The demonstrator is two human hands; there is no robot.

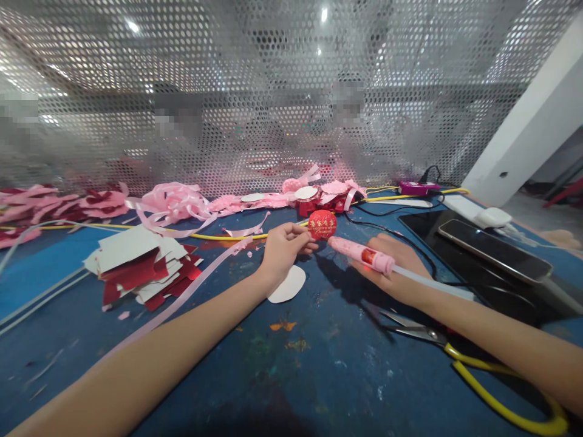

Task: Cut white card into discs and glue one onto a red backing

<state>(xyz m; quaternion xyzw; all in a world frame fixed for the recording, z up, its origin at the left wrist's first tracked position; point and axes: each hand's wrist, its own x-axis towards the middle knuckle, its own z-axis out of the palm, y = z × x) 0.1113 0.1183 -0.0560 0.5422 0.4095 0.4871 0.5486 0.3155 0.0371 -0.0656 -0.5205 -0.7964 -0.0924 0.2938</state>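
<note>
My left hand (283,247) pinches a round red disc with gold lettering (322,224), held upright just above the blue table (319,364). My right hand (395,267) is wrapped round a pink glue gun (362,255) with a glue stick trailing from its back. The gun's tip points at the lower right edge of the disc and is almost touching it. A white paper circle (288,285) lies flat below my left wrist. A thin pink ribbon (195,285) runs across the table under my left forearm.
A stack of red and white cut cards (136,267) lies at left. Pink ribbon heaps (168,203) line the perforated metal screen (273,91). Yellow-handled scissors (478,370) lie under my right forearm. A phone (494,249) on a black tablet, a white charger (489,216) and cables sit at right.
</note>
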